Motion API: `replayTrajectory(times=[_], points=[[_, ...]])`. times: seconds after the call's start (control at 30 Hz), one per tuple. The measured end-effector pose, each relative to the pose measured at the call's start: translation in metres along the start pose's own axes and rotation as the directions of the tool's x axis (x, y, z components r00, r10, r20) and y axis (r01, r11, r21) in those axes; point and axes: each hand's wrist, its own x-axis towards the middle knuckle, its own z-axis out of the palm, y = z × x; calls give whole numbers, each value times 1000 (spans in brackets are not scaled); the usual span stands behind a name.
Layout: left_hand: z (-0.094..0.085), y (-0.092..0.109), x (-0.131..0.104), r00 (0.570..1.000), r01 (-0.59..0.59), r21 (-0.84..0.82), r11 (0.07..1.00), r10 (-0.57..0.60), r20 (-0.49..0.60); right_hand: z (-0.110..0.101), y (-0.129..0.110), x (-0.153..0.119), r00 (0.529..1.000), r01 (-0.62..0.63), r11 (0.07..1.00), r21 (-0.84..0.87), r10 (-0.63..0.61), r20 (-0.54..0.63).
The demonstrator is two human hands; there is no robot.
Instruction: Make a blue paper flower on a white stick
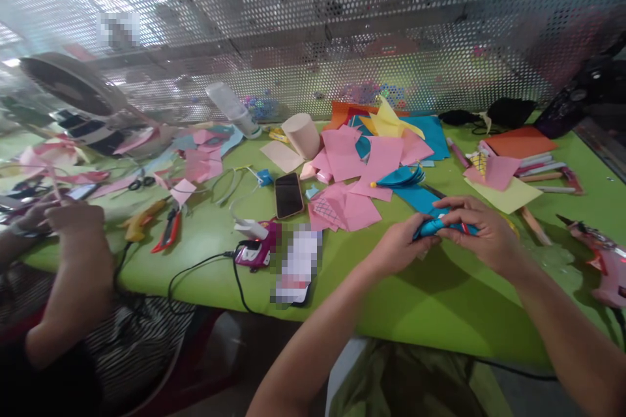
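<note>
Both my hands are over the front of the green table, closed on a rolled or folded bright blue piece (431, 227), felt or paper. My left hand (402, 242) pinches its left end between thumb and fingers. The fingers of my right hand (472, 231) curl over its right end, where a small red part shows at the fingers; I cannot make out what it belongs to. Just beyond, a dark pointed tip crosses a flat blue strip (413, 201). A fanned blue piece (402, 176) with a yellow tip lies on pink sheets (381, 159).
Right: pink glue gun (609, 273), pens (542, 169), orange pad (521, 141). Left: phone (289, 195), second phone (298, 267), purple device (257, 251) with cables, red-handled pliers (169, 231), yellow glue gun (144, 220). A co-worker's hands (73, 215) are far left. A perforated metal screen (313, 32) stands behind.
</note>
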Motion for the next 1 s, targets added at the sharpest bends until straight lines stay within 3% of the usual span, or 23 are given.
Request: replayTrajectory(times=[0.13,0.3,0.53,0.7,1.0], points=[[1,0,1,1000,13,13,1000,-13,2,0,0,1,999,-35,999,29,36,-38],[3,-2,2,995,57,138,989,-45,-94,-3,-8,0,995,17,998,67,-10,-95],[6,0,3,984,110,322,940,-58,-168,4,-6,-1,990,83,979,-188,-103,-97],[10,-1,5,986,115,450,886,-44,-164,7,-4,-2,987,120,968,-222,-141,-77],[8,1,2,988,99,401,911,-41,-152,8,-4,-1,994,59,992,-112,-69,-83]])
